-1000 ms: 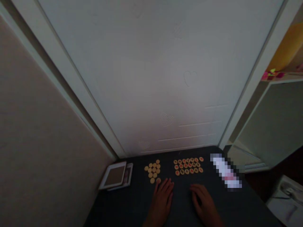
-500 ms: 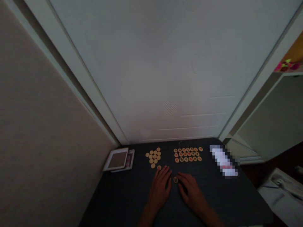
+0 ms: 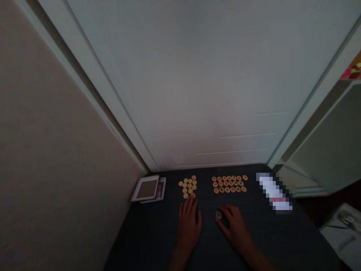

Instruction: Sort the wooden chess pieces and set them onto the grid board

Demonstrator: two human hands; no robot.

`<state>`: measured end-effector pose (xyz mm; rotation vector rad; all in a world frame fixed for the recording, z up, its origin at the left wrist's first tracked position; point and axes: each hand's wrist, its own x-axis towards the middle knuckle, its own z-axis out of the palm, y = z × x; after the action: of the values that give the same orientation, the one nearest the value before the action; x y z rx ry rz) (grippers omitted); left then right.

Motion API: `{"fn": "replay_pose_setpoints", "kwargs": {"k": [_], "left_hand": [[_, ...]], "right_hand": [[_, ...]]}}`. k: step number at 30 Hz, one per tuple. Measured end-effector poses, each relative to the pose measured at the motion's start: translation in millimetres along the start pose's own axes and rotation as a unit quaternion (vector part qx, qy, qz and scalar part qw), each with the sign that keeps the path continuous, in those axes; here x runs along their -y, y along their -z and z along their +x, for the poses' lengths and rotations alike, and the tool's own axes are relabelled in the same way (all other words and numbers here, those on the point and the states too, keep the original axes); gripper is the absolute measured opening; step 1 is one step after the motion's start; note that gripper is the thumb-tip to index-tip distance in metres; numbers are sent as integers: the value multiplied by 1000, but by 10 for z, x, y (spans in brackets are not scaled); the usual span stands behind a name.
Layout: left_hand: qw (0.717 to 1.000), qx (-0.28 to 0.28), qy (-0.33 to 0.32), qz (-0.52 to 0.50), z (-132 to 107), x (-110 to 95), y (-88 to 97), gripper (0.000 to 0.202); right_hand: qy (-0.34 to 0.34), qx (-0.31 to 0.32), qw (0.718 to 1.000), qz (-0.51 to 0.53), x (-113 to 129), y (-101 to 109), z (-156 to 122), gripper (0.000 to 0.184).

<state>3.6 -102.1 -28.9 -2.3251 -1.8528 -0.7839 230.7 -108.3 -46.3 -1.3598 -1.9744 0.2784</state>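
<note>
L hand shifted left, marked disc now in R hand, btwn thumb & finger

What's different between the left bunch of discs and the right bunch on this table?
The left bunch shows mostly plain tops, while the right bunch carries red or dark marks. The left bunch sits in a staggered cluster; the right bunch lies in three rough rows. The left bunch has fewer discs than the right bunch. Both are round, pale tan discs lying on the dark table.
</note>
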Motion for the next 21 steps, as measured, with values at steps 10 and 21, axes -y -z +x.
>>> {"fn": "replay_pose_setpoints", "kwargs": {"k": [10,21], "left_hand": [[997,-6,-37,-62,7,-57,24,29],[972,81,-26,-219,51,-377,105,19]], "right_hand": [[-17,26,999,8,18,93,40,25],[-121,58,976,174,25,163,56,27]]}}
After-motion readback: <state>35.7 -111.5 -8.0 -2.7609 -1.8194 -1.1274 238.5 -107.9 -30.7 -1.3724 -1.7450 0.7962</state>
